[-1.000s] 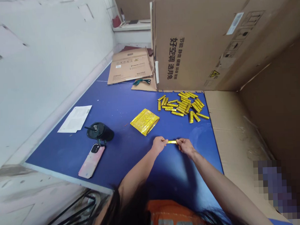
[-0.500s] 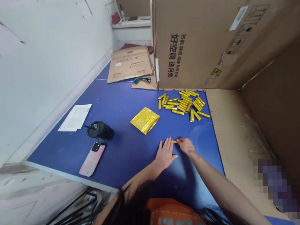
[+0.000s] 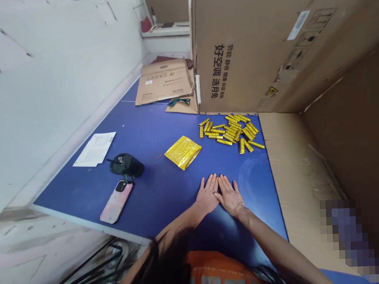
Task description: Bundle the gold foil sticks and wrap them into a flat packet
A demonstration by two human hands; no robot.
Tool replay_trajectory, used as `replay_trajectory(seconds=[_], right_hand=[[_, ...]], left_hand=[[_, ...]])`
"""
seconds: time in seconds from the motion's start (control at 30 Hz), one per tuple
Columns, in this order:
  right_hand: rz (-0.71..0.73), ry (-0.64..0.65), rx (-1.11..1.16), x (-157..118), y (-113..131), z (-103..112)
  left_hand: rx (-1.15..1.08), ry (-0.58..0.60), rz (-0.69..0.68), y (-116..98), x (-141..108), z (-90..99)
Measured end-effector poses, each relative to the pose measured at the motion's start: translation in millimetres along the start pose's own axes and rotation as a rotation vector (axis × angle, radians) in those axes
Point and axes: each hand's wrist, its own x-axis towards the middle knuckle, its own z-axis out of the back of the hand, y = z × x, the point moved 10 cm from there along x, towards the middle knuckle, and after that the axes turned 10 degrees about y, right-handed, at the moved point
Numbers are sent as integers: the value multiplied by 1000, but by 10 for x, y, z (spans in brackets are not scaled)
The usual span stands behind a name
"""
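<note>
My left hand [image 3: 207,195] lies flat on the blue tabletop [image 3: 166,200], fingers stretched forward. Right beside it my right hand [image 3: 231,196] is pressed flat too, its thumb meeting the left hand. The yellow strip seen earlier between them is hidden, probably under the palms or fingers. Beyond my left hand sits a stack of flat gold foil sheets [image 3: 183,152]. Farther off to the right, a loose pile of small folded gold foil pieces [image 3: 231,130] is spread near the cardboard box.
A black tumbler [image 3: 128,165] with a straw stands at left, beside a pink phone [image 3: 116,202] and a white paper sheet [image 3: 95,149]. A large cardboard box [image 3: 242,53] walls off the back right. Flattened cardboard [image 3: 164,83] and a dark green cord [image 3: 178,101] lie behind.
My right hand has gone from pinching the small yellow strip to lying flat with fingers extended, closer to my left hand. The strip is out of sight. My left hand stays put.
</note>
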Motion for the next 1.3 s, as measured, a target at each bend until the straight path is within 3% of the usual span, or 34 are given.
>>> replay_trajectory(seconds=[0.23,0.63,0.9,1.03,1.3], right_hand=[[-38,1,-107,-32,-193,-102],[-137,39,-115,-130,-131,-115],[-83,26,-121,-289,-9,-259],[-81,47,-101,-283,-28,-245],[-40,62,-89,-204,-226,-19]], left_hand=[[-37,-17,2,16,-18,39],[-8,60,14,-21,26,71],[-47,128,-113,54,127,-55],[-47,134,-105,63,150,-51],[-54,44,-27,-53,-223,-48]])
